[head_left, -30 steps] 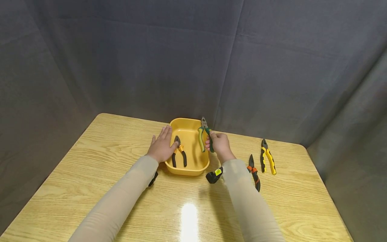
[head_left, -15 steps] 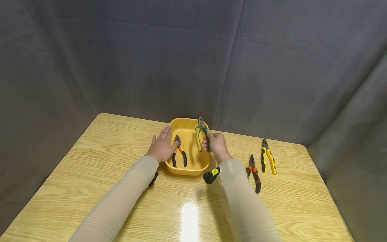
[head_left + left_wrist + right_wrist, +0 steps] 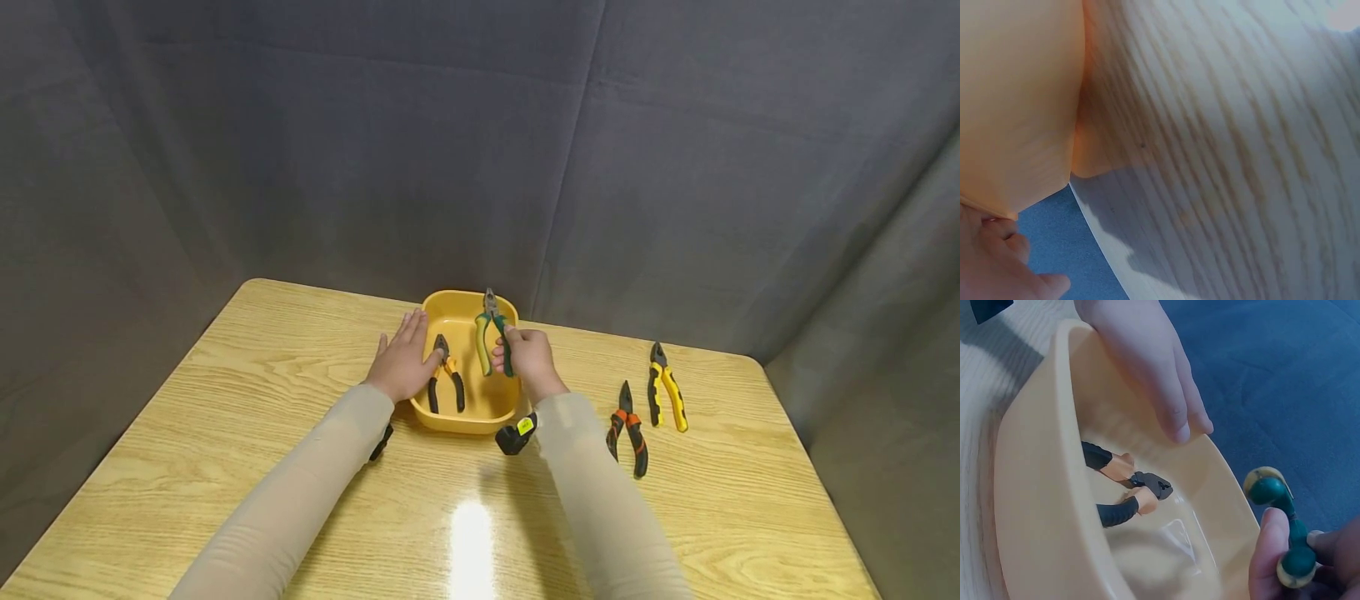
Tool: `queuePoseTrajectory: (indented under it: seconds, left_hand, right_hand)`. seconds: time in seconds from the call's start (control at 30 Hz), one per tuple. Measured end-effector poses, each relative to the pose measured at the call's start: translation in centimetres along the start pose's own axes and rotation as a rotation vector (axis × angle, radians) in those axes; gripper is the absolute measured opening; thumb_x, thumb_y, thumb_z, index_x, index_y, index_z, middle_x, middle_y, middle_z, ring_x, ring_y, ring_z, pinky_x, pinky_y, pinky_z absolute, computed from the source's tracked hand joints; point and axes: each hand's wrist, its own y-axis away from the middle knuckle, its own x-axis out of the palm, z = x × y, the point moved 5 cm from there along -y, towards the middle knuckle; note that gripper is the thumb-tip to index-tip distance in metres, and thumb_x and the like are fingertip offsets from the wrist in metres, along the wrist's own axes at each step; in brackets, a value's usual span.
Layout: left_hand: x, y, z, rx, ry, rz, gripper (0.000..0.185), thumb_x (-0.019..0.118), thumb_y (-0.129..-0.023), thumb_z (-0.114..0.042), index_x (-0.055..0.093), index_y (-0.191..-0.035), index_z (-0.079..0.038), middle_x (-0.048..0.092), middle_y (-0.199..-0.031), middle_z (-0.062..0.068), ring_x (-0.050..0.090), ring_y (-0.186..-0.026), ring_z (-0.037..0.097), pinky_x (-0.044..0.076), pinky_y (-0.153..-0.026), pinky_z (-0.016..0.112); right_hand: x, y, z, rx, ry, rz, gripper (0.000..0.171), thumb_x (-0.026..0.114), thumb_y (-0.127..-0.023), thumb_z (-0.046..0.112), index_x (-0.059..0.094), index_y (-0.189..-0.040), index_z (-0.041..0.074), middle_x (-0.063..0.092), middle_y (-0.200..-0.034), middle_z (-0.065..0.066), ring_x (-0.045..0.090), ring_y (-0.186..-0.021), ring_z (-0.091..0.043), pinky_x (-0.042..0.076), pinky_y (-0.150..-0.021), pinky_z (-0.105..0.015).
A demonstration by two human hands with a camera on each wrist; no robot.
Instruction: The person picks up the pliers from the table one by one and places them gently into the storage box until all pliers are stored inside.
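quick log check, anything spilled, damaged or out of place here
Nothing stands out: the tub is upright with orange pliers inside, the right hand grips green pliers, and the red pliers and yellow pliers lie on the table. No spill or damage shows.

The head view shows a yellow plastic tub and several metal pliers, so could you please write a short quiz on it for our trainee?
1. True or false: the bare right hand grips the metal pliers with green-and-yellow handles.
2. Fill in the blank: the bare left hand rests on the ____ of the rounded yellow plastic tub.
3. How many pairs of pliers lie on the light wooden table outside the tub?

Key: 1. True. 2. Rim. 3. Two: the red-and-black-handled pliers and the yellow-and-black-handled pliers.
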Motion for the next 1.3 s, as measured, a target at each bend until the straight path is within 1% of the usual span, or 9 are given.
queuePoseTrajectory:
  seconds: [0.13,0.33,0.53,0.77,1.0,1.17,1.3]
  left_hand:
    - [0.0,0.0,0.0,0.003,-0.003,-0.002,0.074,0.040,-0.108,-0.041,0.007,-0.163,-0.003,0.006,-0.170,0.014,0.002,-0.156,0.028,0.006,-0.121,0.062]
    - [-0.3,0.1,-0.2,0.004,0.001,0.003,0.074,0.040,-0.109,-0.040,0.007,-0.163,-0.003,0.005,-0.170,0.014,0.002,-0.156,0.028,0.006,-0.121,0.062]
    - [-0.2,0.1,-0.1,0.005,0.004,-0.008,0.074,0.041,-0.108,-0.041,0.008,-0.163,-0.004,0.006,-0.170,0.013,0.003,-0.156,0.028,0.007,-0.121,0.062]
    - [-0.1,0.0,0.0,-0.003,0.008,-0.010,0.075,0.041,-0.108,-0.042,0.008,-0.163,-0.004,0.006,-0.170,0.012,0.003,-0.157,0.027,0.007,-0.122,0.061]
    - [0.0,-0.1,-0.1,-0.006,0.013,-0.010,0.075,0.041,-0.108,-0.042,0.009,-0.163,-0.005,0.006,-0.170,0.011,0.004,-0.157,0.027,0.007,-0.122,0.061]
    - [0.1,-0.2,0.1,-0.002,0.019,-0.013,0.075,0.042,-0.108,-0.041,0.009,-0.163,-0.004,0.007,-0.170,0.012,0.004,-0.156,0.028,0.007,-0.121,0.062]
    - [0.1,-0.2,0.1,-0.003,0.023,-0.015,0.075,0.042,-0.108,-0.042,0.009,-0.163,-0.004,0.007,-0.170,0.012,0.004,-0.156,0.028,0.008,-0.121,0.063]
  right_hand:
    - [0.4,-0.2,-0.1,0.010,0.003,-0.006,0.045,0.042,-0.111,0.020,0.059,-0.111,-0.021,0.061,-0.071,-0.006,0.060,-0.053,-0.009,0.054,-0.054,-0.019]
    - [0.8,-0.3,-0.2,0.007,0.045,-0.006,0.045,0.041,-0.111,0.021,0.062,-0.111,-0.019,0.063,-0.076,-0.009,0.061,-0.056,-0.011,0.056,-0.057,-0.022]
    - [1.4,-0.3,-0.1,-0.004,0.061,0.004,0.044,0.041,-0.111,0.020,0.061,-0.111,-0.020,0.063,-0.073,-0.008,0.061,-0.055,-0.009,0.055,-0.055,-0.020]
    - [2.0,-0.4,0.0,-0.014,0.089,-0.002,0.044,0.040,-0.112,0.020,0.061,-0.109,-0.019,0.063,-0.075,-0.009,0.062,-0.056,-0.010,0.056,-0.056,-0.021]
    - [2.8,-0.5,-0.6,0.002,0.066,-0.005,0.043,0.040,-0.111,0.018,0.061,-0.109,-0.020,0.060,-0.073,-0.008,0.059,-0.054,-0.009,0.053,-0.054,-0.019]
    - [3.1,-1.0,-1.3,-0.014,0.086,-0.013,0.043,0.040,-0.111,0.018,0.061,-0.104,-0.018,0.061,-0.072,-0.009,0.059,-0.054,-0.009,0.053,-0.053,-0.020]
    - [3.3,-1.2,-1.6,-0.025,0.093,-0.012,0.042,0.041,-0.111,0.017,0.062,-0.104,-0.019,0.061,-0.071,-0.010,0.058,-0.052,-0.009,0.052,-0.051,-0.020]
